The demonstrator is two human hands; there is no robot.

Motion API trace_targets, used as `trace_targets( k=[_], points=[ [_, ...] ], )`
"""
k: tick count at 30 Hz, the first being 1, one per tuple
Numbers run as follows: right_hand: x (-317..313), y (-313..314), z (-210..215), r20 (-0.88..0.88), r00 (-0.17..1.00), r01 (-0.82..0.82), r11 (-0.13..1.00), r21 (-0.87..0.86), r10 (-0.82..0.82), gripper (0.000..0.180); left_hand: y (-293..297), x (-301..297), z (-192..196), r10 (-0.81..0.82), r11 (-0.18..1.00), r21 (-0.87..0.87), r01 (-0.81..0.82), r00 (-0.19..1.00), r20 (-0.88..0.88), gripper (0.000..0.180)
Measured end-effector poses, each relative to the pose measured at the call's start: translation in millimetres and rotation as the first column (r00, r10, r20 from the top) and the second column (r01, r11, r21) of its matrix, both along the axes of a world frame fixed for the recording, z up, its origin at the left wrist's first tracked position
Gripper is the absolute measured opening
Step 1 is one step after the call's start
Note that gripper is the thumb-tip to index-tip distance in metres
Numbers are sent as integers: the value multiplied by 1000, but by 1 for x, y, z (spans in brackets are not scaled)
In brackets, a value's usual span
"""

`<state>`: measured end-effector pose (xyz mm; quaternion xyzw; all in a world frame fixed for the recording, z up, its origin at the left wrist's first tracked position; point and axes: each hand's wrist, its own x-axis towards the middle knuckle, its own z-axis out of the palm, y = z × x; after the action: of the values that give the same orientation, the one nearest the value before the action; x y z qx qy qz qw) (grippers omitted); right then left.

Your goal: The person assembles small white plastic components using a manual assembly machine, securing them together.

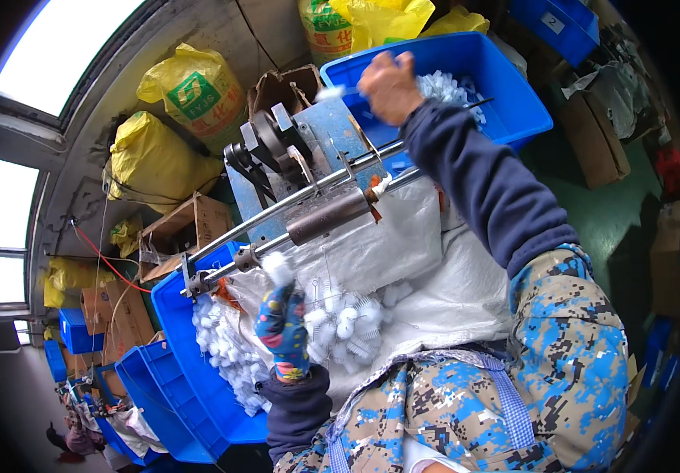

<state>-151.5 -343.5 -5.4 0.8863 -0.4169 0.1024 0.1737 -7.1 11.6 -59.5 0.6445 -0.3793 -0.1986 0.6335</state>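
My left hand point(283, 325), in a flowered glove, is closed around a white fluffy piece point(278, 269) that pokes out above its fingers. Just right of it, a heap of white fluffy pieces with thin wire parts point(345, 323) lies on the white sheet point(454, 292) over my lap. Bare and curled, my right hand point(391, 88) is over the near left part of a blue bin point(513, 118) holding small white pieces point(444, 88). Its fingertips are unclear, so what they hold cannot be made out. A blurred white piece point(330, 93) shows left of that hand, apart from it.
A bench machine with a blue plate point(332, 126), a metal cylinder point(328, 218) and long steel rods point(265, 217) stands ahead. Another blue bin point(237, 430) with white pieces point(226, 347) is at left. Yellow sacks point(198, 94) and cartons point(115, 319) line the wall.
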Motion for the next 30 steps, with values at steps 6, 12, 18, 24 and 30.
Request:
trace_targets(
  k=[6,12,18,24,30],
  points=[
    [-29,76,4,837,545,-734,506,453,41,29,-20,-12,13,-9,1000,5,10,999,-53,27],
    [5,208,-13,831,112,-991,-1,133,-545,12,-41,-38,29,-247,968,158,197,870,427,18],
    [-2,103,15,861,486,-643,729,234,152,15,-21,-20,6,-75,976,196,93,993,-94,28],
    [65,66,-18,187,965,-236,925,298,186,18,-27,-27,16,-154,978,126,168,982,-113,38],
    [74,64,-22,171,971,-225,883,412,167,21,-23,-21,18,-92,975,172,138,964,-248,38]
  ],
)
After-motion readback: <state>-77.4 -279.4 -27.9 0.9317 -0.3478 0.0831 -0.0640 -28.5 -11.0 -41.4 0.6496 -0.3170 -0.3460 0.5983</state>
